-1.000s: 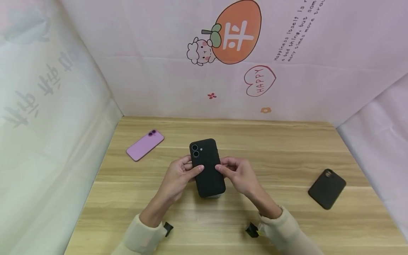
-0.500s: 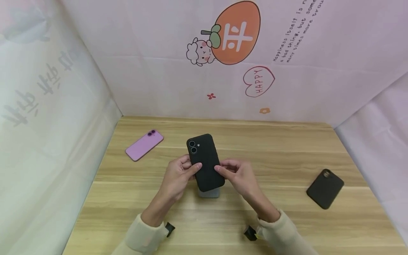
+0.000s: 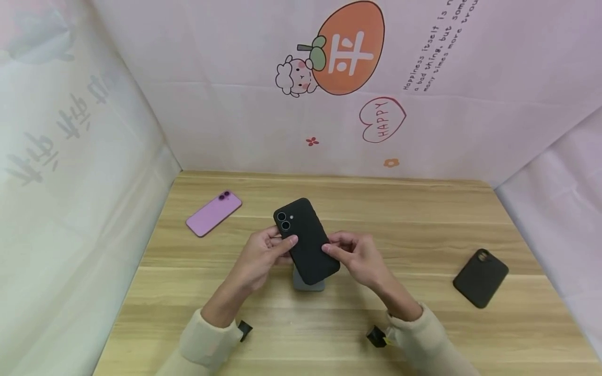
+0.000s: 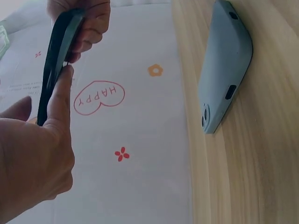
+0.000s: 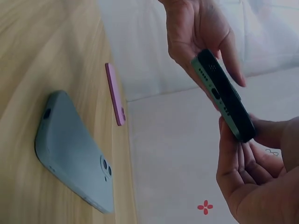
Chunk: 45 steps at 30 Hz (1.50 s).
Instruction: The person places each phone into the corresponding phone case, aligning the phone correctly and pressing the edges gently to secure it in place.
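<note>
Both hands hold a black phone case (image 3: pixel 308 243) above the table, its camera end tilted to the left. My left hand (image 3: pixel 256 258) grips the left edge, thumb on the back. At the lower right edge, my right hand (image 3: pixel 362 258) pinches it between thumb and fingers. The right wrist view shows a pale green phone edge (image 5: pixel 202 74) along the black case (image 5: pixel 231 105); whether it is fully seated I cannot tell. Below lies a grey-blue phone or case (image 3: pixel 308 285), partly covered in the head view and plainer in the left wrist view (image 4: pixel 224 65).
A purple phone (image 3: pixel 213 214) lies at the back left of the wooden table (image 3: pixel 400 209). Another black case (image 3: pixel 481 278) lies at the right, its camera opening toward the back. White printed cloth (image 3: pixel 235 120) stands behind and along both sides.
The held black case has risen a little toward the back and tilted further, its lower end swinging right. More of the grey-blue item beneath shows than one second ago. Both hands keep their hold.
</note>
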Available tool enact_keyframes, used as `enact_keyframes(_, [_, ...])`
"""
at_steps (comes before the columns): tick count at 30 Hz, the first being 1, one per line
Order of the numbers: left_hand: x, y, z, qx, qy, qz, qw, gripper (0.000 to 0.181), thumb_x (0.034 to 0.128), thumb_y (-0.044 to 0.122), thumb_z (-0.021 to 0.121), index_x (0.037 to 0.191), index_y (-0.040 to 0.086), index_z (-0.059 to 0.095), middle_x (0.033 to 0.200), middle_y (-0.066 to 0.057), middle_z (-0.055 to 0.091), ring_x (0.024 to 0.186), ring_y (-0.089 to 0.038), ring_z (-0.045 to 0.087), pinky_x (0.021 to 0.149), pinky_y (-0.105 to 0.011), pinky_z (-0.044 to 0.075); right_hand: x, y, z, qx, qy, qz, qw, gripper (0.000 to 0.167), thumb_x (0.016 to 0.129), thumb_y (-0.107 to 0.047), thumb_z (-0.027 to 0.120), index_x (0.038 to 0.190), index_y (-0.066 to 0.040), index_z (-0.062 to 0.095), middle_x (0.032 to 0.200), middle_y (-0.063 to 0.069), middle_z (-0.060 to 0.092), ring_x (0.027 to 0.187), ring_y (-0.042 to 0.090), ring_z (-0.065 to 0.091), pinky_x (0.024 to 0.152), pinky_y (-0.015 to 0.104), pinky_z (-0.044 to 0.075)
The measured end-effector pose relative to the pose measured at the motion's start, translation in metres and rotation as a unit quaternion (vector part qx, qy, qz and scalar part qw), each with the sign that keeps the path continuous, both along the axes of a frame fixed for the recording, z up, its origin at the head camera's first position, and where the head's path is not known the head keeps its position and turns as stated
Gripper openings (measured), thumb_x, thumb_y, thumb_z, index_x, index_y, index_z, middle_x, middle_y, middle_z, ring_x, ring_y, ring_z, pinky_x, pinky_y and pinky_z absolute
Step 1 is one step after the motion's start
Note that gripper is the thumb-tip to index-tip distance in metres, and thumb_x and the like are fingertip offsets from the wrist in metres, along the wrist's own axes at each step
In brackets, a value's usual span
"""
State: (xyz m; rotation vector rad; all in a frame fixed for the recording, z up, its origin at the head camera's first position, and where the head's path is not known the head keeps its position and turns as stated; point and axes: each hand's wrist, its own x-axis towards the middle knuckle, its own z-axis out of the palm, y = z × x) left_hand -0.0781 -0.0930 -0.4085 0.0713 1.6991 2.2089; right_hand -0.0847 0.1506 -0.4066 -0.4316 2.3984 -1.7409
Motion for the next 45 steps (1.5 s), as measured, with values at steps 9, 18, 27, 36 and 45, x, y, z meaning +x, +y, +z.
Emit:
enact_keyframes(9, [-0.002,-0.017,-0.002,0.066,-0.009,-0.088,0.9939,0.058,0.1143,0.039,0.047,0.131,-0.016,0.057,0.097,-0.008,0.08,0.082,-0.021,0.079,0.078,-0.041,0.067,-0.008,0.016,0.013,0.066,0.019,0.12,0.9904,0.008,0.097,-0.004,0.076,0.102,0.001,0.08,0.081,0.002,0.073,0.066,0.007,0.06,0.059,0.021,0.051])
enact_keyframes(18, [0.0,-0.012,-0.008,-0.009,-0.034,-0.148,0.9884,0.048,0.1092,0.025,0.06,0.131,-0.018,0.059,0.109,-0.013,0.077,0.095,-0.021,0.077,0.083,-0.043,0.066,-0.019,0.027,0.029,0.123,0.04,0.254,0.9586,0.014,0.1,-0.008,0.074,0.11,-0.001,0.081,0.098,0.005,0.08,0.076,0.007,0.07,0.066,0.025,0.059])
enact_keyframes(27, [0.005,-0.005,-0.007,-0.011,-0.001,-0.131,0.9914,0.038,0.1091,0.014,0.059,0.131,-0.018,0.059,0.117,-0.018,0.075,0.099,-0.018,0.075,0.086,-0.037,0.065,-0.022,0.029,0.036,0.153,0.049,0.238,0.9579,0.015,0.1,-0.01,0.074,0.111,-0.002,0.081,0.101,0.004,0.08,0.079,0.006,0.068,0.068,0.024,0.059])
enact_keyframes(36, [0.009,-0.002,-0.002,0.013,0.013,-0.08,0.9966,0.039,0.1112,0.015,0.055,0.137,-0.014,0.055,0.127,-0.019,0.071,0.107,-0.02,0.074,0.092,-0.036,0.063,-0.022,0.029,0.032,0.134,0.027,0.106,0.985,0.011,0.097,-0.013,0.078,0.104,-0.006,0.083,0.1,0.005,0.08,0.083,0.011,0.07,0.072,0.024,0.06])
enact_keyframes(45, [0.01,-0.001,-0.004,0.04,0.0,-0.024,0.9989,0.035,0.1112,0.011,0.053,0.135,-0.015,0.056,0.121,-0.015,0.074,0.102,-0.018,0.076,0.089,-0.036,0.064,-0.023,0.035,0.027,0.103,-0.037,0.046,0.9929,0.02,0.1,-0.018,0.076,0.111,-0.003,0.082,0.107,0.01,0.08,0.087,0.016,0.074,0.078,0.027,0.062])
